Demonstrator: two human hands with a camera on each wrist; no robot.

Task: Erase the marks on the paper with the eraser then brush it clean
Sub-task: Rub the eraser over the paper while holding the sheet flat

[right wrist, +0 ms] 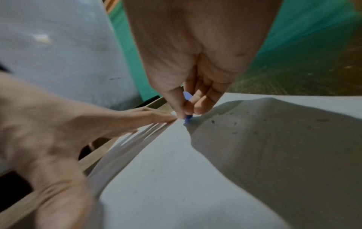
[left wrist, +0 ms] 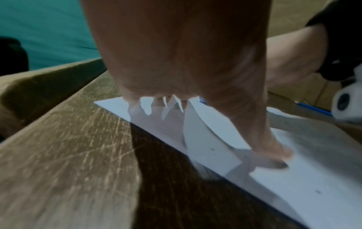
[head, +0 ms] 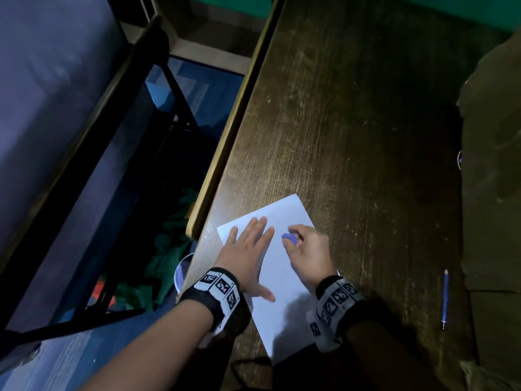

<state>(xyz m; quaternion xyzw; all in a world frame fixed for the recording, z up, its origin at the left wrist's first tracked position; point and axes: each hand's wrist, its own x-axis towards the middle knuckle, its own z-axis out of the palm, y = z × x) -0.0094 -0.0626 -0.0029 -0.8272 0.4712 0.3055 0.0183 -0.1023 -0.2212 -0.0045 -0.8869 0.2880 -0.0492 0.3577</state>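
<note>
Right hand (head: 308, 251) pinches the blue eraser (head: 289, 238) against the paper (head: 284, 275), at three o'clock of the flat, spread left hand (head: 248, 249).

A blue pen (head: 445, 299) lies on my scratched dark wooden counter (head: 352, 131), well off to my right. Beyond it sits an olive-brown cloth (head: 493, 165). Below the counter's left edge, green fabric (head: 166, 249) is heaped on the floor.
</note>
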